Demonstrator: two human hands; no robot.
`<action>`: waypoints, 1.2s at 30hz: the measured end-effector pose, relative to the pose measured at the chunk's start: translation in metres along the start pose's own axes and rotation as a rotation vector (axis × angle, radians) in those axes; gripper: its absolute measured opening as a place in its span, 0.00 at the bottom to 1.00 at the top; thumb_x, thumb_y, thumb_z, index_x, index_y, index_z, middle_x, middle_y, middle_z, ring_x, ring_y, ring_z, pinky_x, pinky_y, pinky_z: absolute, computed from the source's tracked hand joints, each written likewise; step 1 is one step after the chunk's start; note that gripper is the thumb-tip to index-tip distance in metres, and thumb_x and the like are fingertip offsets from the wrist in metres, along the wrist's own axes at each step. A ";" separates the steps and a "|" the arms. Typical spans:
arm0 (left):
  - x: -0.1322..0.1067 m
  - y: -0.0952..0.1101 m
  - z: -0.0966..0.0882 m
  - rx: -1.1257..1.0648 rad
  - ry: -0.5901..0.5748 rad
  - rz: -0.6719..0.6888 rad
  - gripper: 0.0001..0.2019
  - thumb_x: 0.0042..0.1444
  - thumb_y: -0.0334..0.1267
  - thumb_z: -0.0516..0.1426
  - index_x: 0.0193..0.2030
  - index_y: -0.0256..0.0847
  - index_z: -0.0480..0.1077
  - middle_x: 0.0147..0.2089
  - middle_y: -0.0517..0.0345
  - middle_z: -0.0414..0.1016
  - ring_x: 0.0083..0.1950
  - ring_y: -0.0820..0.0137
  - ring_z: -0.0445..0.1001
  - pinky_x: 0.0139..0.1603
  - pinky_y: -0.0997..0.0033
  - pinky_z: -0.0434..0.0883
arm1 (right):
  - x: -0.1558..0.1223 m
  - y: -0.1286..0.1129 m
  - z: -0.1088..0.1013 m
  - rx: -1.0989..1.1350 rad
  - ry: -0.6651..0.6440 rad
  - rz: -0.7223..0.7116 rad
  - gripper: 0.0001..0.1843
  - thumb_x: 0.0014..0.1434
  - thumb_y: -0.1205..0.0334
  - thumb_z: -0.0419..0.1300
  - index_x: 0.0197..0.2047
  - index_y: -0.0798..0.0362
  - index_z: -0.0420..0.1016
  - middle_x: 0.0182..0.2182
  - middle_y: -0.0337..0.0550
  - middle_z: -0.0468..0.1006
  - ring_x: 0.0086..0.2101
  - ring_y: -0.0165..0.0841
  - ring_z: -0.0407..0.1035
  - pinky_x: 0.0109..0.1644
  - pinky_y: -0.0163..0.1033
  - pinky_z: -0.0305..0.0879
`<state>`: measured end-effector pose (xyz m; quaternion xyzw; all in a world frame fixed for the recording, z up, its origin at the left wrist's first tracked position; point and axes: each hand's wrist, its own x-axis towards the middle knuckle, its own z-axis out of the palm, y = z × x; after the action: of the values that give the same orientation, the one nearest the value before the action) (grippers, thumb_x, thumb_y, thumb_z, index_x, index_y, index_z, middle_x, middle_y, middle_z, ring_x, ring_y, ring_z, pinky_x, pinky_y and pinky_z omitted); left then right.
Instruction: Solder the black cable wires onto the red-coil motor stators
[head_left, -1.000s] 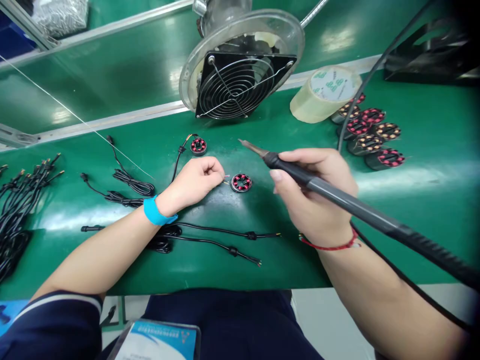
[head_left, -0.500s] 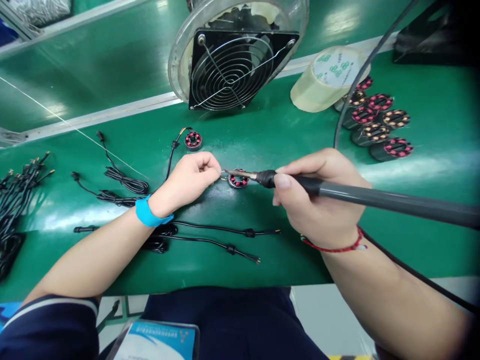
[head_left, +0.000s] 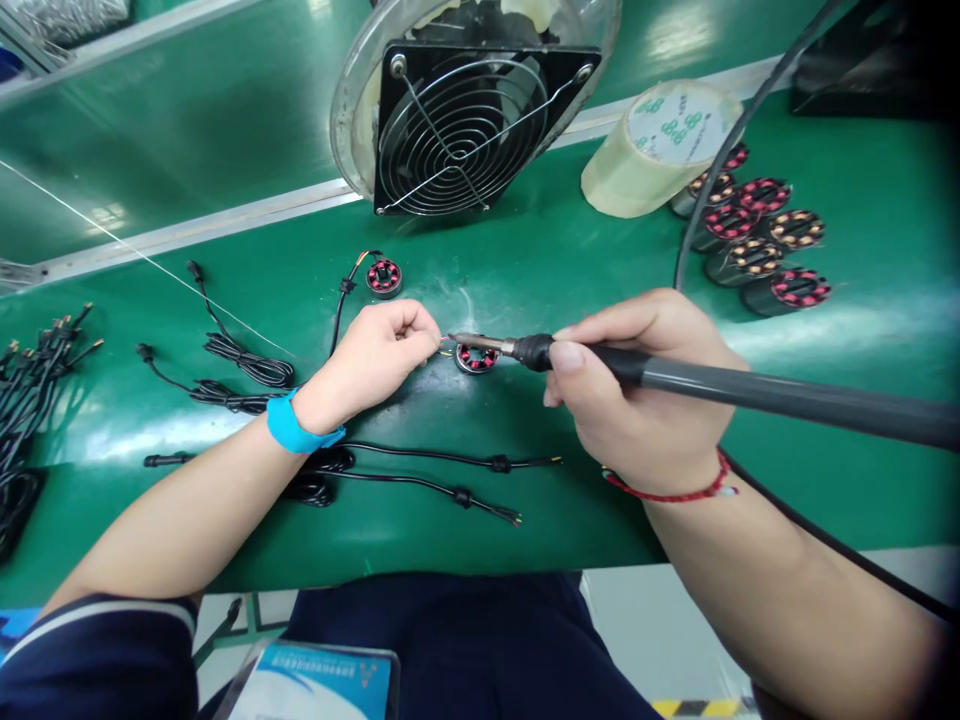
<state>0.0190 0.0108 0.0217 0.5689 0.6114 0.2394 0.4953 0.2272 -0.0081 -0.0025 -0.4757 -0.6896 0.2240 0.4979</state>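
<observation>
In my right hand [head_left: 645,390] is a soldering iron [head_left: 697,385], its tip pointing left at thin wires [head_left: 445,346] by my left fingertips. My left hand [head_left: 394,345] is closed in a pinch on these wires. Right beside it, partly behind the iron's tip, lies a small round motor stator [head_left: 477,358] with red windings. A wisp of smoke rises above it. Another red-wound stator [head_left: 384,278], joined to a black cable, lies beyond my left hand. Two black cables [head_left: 420,453] with bared wire ends stretch across the bench nearer to me.
A fan with a wire guard [head_left: 457,150] stands at the back. Right of it are a roll of tape [head_left: 637,165] and several stators [head_left: 787,285]. Coiled cables [head_left: 247,360] lie left, with a cable bundle [head_left: 45,390] at the far left. The iron's cord [head_left: 705,190] hangs at right.
Smoke now rises over the stator between my hands. The iron's tip and both hands have stayed nearly in place; the view has shifted slightly.
</observation>
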 end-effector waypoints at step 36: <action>0.002 -0.005 -0.001 0.020 -0.014 0.058 0.05 0.52 0.32 0.53 0.27 0.37 0.67 0.25 0.65 0.66 0.27 0.77 0.60 0.31 0.73 0.58 | 0.008 0.012 0.042 0.131 -0.401 0.048 0.23 0.58 0.68 0.54 0.57 0.47 0.62 0.40 0.40 0.82 0.43 0.35 0.76 0.55 0.50 0.69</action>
<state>0.0166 0.0120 0.0171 0.5929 0.5935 0.2438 0.4866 0.1940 0.0111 -0.0256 -0.4044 -0.7473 0.3706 0.3751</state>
